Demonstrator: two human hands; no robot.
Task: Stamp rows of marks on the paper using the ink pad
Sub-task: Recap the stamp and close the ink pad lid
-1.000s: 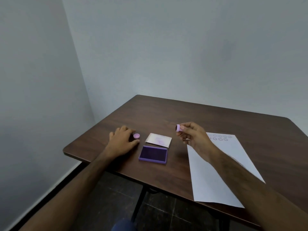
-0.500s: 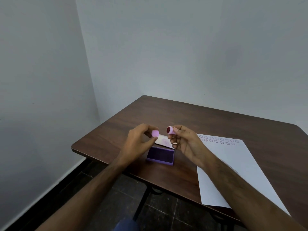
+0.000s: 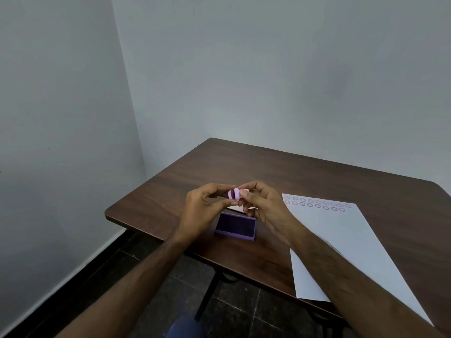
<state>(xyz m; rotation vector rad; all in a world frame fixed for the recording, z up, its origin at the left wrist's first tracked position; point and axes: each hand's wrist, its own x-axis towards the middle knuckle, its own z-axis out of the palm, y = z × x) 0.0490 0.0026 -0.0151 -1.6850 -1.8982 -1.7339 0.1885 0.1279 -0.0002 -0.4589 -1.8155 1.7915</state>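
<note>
Both hands meet above the table over the ink pad. My left hand [image 3: 202,208] pinches a small pink cap [image 3: 230,193] against the pink round stamp [image 3: 238,193] that my right hand [image 3: 264,206] holds by its fingertips. The two pink pieces touch end to end. Below them the open purple ink pad [image 3: 236,226] lies on the dark wooden table [image 3: 305,176]. The pad's pale lid [image 3: 238,209] lies just behind it, mostly hidden by my fingers. A white sheet of paper [image 3: 341,240] lies to the right, with two rows of round marks [image 3: 317,204] along its far edge.
The table stands in a room corner, with grey walls on the left and behind. Its near edge runs under my forearms, with dark floor tiles [image 3: 231,301] and a table leg [image 3: 206,293] below. My right forearm crosses the near part of the paper.
My left hand lifted the pink cap off the table and brought it right. My right hand moved the stamp left. The two pieces now touch.
</note>
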